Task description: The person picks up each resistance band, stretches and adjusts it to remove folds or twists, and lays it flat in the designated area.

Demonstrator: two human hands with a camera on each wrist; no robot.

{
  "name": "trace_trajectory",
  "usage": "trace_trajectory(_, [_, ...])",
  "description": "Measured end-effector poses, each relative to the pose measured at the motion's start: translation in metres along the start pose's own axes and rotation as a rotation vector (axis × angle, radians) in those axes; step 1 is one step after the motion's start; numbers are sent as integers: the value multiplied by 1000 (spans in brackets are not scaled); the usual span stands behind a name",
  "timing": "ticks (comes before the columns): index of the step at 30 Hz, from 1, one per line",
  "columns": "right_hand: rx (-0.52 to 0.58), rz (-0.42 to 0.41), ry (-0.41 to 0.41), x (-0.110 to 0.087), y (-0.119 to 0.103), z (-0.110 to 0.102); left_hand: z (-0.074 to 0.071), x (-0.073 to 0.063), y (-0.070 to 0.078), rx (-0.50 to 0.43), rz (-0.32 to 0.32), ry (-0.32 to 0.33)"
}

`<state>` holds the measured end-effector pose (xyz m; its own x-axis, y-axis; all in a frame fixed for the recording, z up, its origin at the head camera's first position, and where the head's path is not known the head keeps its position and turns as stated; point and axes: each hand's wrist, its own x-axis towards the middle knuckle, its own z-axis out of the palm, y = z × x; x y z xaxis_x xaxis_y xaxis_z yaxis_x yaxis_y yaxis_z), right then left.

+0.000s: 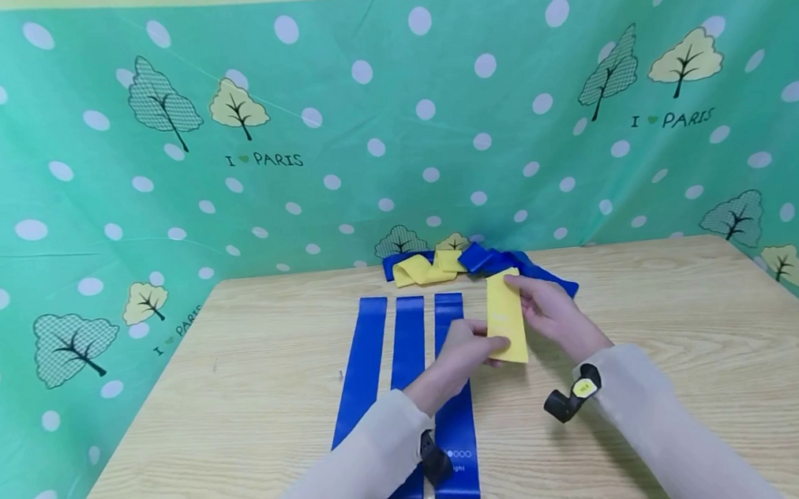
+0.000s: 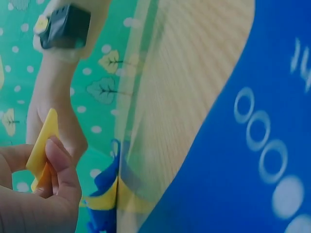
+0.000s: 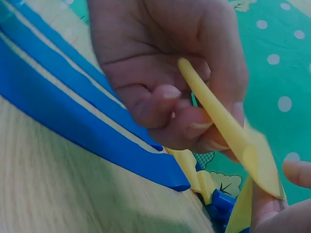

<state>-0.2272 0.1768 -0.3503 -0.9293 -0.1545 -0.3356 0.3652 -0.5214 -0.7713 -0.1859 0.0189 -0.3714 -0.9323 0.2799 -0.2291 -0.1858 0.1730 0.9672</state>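
Observation:
A yellow resistance band (image 1: pixel 506 311), flat and folded, is held up above the table between both hands. My left hand (image 1: pixel 459 355) pinches its lower left edge, thumb on the near face. At its upper right edge, my right hand (image 1: pixel 553 311) grips it between thumb and fingers. The left wrist view shows the band (image 2: pixel 44 145) nearly edge-on between thumb and fingers. In the right wrist view the band (image 3: pixel 226 124) runs from one hand to the other. Three blue resistance bands (image 1: pixel 408 344) lie side by side lengthwise on the table, partly behind my left arm.
At the table's back edge lies a heap of crumpled yellow bands (image 1: pixel 423 270) and blue bands (image 1: pixel 530 270). A green dotted curtain (image 1: pixel 373 109) hangs behind the wooden table (image 1: pixel 701 350). A tiny object (image 1: pixel 341 375) lies left of the blue bands.

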Motion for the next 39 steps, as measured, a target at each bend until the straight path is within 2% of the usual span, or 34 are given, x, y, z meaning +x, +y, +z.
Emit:
trace_trajectory(3, [45,20,42,3,-3,0,5,-6,0,22,2,-7])
trace_trajectory(6, [35,17,74,5,-6,0,9,-11,0,47,-1,-12])
trace_trajectory(12, [-113,-49,103,7,-13,2,14,-23,-1,62,-11,-46])
trace_trajectory(18, [-228,-62,140,10,-15,4,13,-30,-4,36,-19,-45])
trace_trajectory(21, [-237,-63,139,11,-16,4,12,-34,-6,41,-32,-48])
trace_trajectory(28, [-219,-58,138,11,-21,3,12,-50,-10,152,-46,-54])
trace_trajectory(33, [-229,-63,123,11,-22,4,13,-60,-14,116,-36,-88])
trace_trajectory(39, [-276,-71,132,14,-20,6,14,-71,-19,101,-73,-117])
